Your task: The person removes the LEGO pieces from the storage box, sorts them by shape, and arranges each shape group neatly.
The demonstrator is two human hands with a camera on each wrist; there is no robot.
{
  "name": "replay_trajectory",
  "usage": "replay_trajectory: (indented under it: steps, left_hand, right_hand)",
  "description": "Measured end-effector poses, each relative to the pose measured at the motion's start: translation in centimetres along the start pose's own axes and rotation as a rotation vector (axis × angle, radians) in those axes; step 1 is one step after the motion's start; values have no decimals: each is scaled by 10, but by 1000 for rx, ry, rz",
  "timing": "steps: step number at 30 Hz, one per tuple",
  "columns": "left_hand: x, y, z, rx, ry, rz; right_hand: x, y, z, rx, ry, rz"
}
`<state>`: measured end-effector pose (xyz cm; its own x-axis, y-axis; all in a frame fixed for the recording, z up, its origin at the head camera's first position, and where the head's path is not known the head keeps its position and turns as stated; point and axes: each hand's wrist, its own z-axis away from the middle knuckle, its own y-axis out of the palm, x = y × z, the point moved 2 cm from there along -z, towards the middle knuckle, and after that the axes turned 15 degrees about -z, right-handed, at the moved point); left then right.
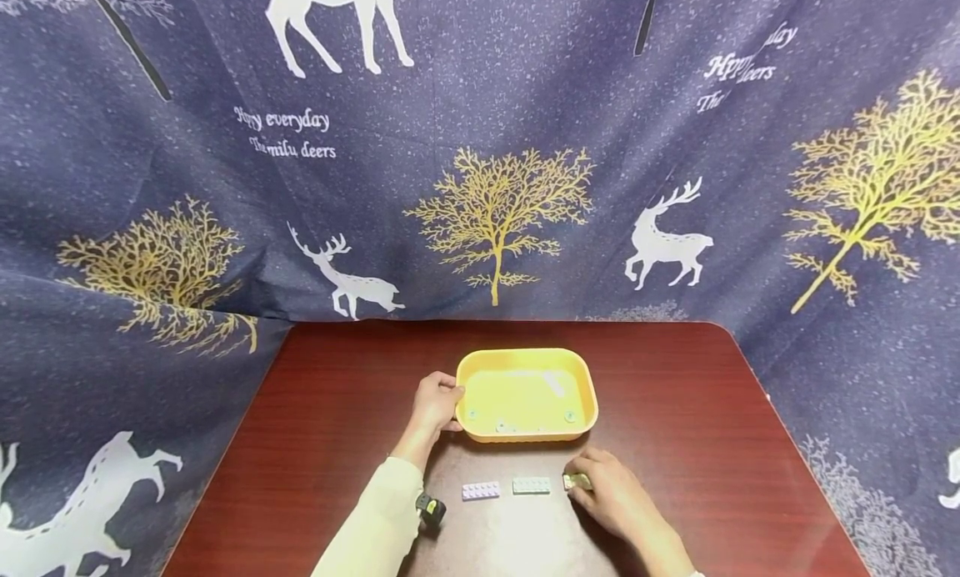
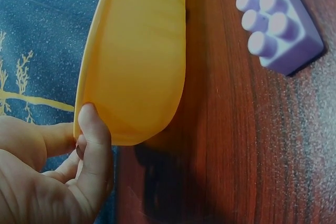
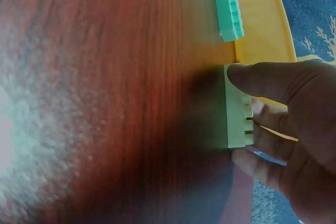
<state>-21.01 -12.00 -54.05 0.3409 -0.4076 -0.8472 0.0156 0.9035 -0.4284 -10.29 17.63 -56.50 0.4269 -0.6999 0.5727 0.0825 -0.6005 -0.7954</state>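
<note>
My left hand grips the left end of a yellow plastic bin, thumb on its rim in the left wrist view. Small pieces lie on the bin's floor, among them a round one. In front of the bin, a purple building block and a mint green building block lie in a row, studs up. At the row's right end my right hand holds a yellow-green building block between thumb and fingers, close over the table. The right hand hides part of that block in the head view.
The reddish-brown wooden table has a glossy glare patch near its front. Behind it hangs a dark blue curtain printed with white deer and yellow trees. A black band is on the left wrist, over a pale sleeve.
</note>
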Motion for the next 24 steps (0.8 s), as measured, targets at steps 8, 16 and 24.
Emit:
replay_trajectory:
  steps: [8, 16, 24]
  left_hand:
    - [1, 1, -1, -4, -2, -2]
    - [4, 1, -1, 4, -5, 6]
    - [2, 1, -1, 5, 2, 4]
  right_hand:
    - [-1, 5, 2, -19, 4, 9]
    - [-1, 5, 3, -26, -1, 8]
    - [0, 4, 3, -32, 13, 2]
